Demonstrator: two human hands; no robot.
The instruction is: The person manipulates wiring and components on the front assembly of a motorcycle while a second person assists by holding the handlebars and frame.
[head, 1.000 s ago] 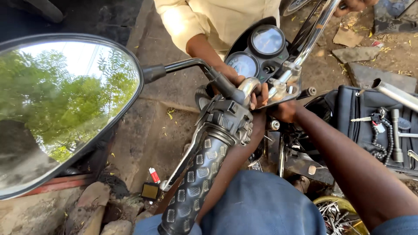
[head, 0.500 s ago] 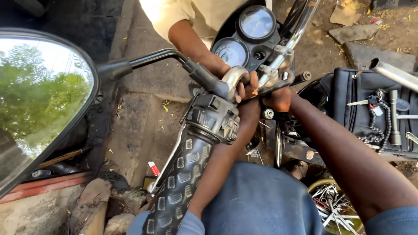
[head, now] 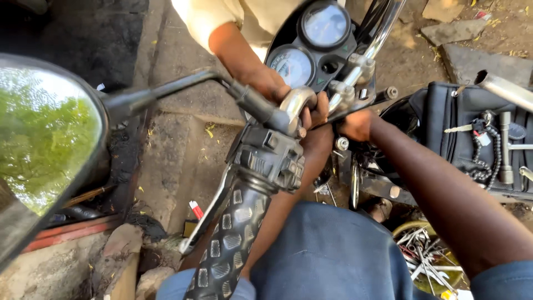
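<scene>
A motorcycle handlebar runs up the middle, from a black patterned grip (head: pixel 230 244) past a switch housing (head: pixel 272 158) to a chrome bar (head: pixel 294 103). My left hand (head: pixel 315 119) comes up from below, fingers curled over the chrome bar. My right hand (head: pixel 355 125) is a closed fist just under the handlebar clamp (head: pixel 347 91), and what it holds is hidden. Another person in a cream shirt has a hand (head: pixel 266 83) on the bar beside the two round gauges (head: pixel 325 25).
A large round mirror (head: pixel 47 144) on a black stem fills the left. At the right an open black tool roll (head: pixel 472 133) holds spanners and a chain, with a chrome pipe (head: pixel 505 89) above. A bowl of metal parts (head: pixel 427 258) sits low. Broken concrete lies below.
The view has shifted, so the mirror slid left and the gauges rose toward the top edge. Both my hands and the other person's hand stay at the middle of the handlebar.
</scene>
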